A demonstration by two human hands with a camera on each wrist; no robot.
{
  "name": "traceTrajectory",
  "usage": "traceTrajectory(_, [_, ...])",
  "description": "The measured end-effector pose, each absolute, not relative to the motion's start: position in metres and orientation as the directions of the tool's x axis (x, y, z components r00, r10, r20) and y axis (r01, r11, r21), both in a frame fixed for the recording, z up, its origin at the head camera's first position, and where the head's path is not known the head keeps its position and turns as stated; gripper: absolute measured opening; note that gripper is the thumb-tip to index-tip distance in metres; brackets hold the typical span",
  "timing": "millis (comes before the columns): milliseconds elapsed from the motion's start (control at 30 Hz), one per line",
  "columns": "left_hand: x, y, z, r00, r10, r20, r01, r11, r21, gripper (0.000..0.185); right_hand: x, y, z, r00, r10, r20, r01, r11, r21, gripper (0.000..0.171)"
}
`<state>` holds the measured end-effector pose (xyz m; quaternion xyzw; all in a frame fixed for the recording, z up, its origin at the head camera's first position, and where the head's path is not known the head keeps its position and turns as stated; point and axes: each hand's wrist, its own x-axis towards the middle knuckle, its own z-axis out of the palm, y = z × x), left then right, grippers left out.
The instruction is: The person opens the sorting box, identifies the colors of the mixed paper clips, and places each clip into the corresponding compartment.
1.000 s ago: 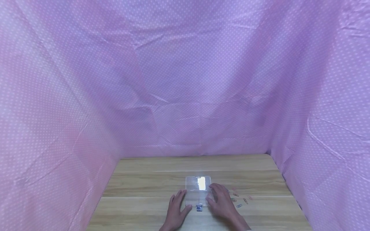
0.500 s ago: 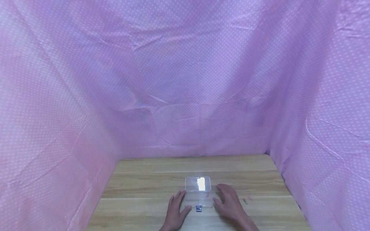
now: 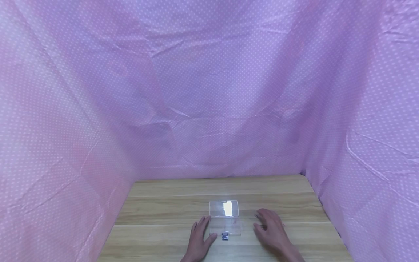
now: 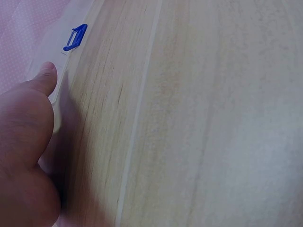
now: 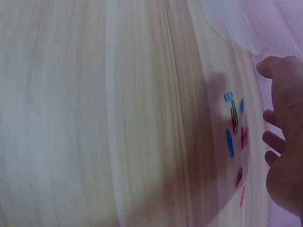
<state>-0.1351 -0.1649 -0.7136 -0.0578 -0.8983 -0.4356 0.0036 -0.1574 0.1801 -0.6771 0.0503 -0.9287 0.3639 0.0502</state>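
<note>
A clear plastic box [image 3: 217, 227] lies open on the table, its lid [image 3: 217, 208] folded back to the far side. A blue latch [image 3: 225, 236] sits at its near edge. My left hand [image 3: 198, 240] holds the box's left end, thumb at the near edge and fingers at the far corner. A small pink thing [image 3: 234, 221] is in the right compartment. To the right of the box, my right hand [image 3: 272, 229] hovers with fingers loosely bent, nothing between them. Several coloured paper clips [image 5: 235, 118] lie below it, mostly hidden by the hand in the head view.
The wood-grain table [image 3: 157, 218] is enclosed at the back and sides by pink dotted cloth [image 3: 209, 145]. A bright reflection shows on the box's lid. In the right wrist view, a corner of the box [image 5: 232, 26] shows at the top.
My right hand has moved right, from the box's right side to over the paper clips. The pink thing in the box has come into view. My left hand has stayed in place.
</note>
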Motion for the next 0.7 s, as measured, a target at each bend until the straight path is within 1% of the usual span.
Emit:
traceTrajectory(200, [-0.135, -0.164, -0.714, -0.993, 0.098, 0.067, 0.114, 0.615, 0.780, 0.074, -0.159, 0.197, -0.677, -0.994, -0.047, 0.099, -0.103, 0.713, -0.693, 0.060])
traceTrajectory(400, [-0.134, -0.164, -0.714, -0.993, 0.095, 0.073, 0.116, 0.614, 0.780, 0.074, -0.162, 0.210, -0.680, -0.998, -0.032, 0.055, -0.062, 0.701, -0.710, 0.063])
traceTrajectory(500, [-0.133, -0.163, -0.715, -0.993, 0.094, 0.073, 0.115, 0.613, 0.781, 0.074, -0.166, 0.216, -0.682, -0.994, -0.038, 0.098, -0.095, 0.723, -0.684, 0.059])
traceTrajectory(633, [-0.132, -0.163, -0.715, -0.993, 0.090, 0.071, 0.111, 0.615, 0.781, 0.074, -0.172, 0.221, -0.688, -0.981, -0.047, 0.186, -0.158, 0.745, -0.648, 0.050])
traceTrajectory(700, [-0.132, -0.163, -0.716, -0.993, 0.090, 0.078, 0.117, 0.613, 0.781, 0.074, -0.174, 0.223, -0.690, -0.977, -0.048, 0.208, -0.173, 0.748, -0.641, 0.046])
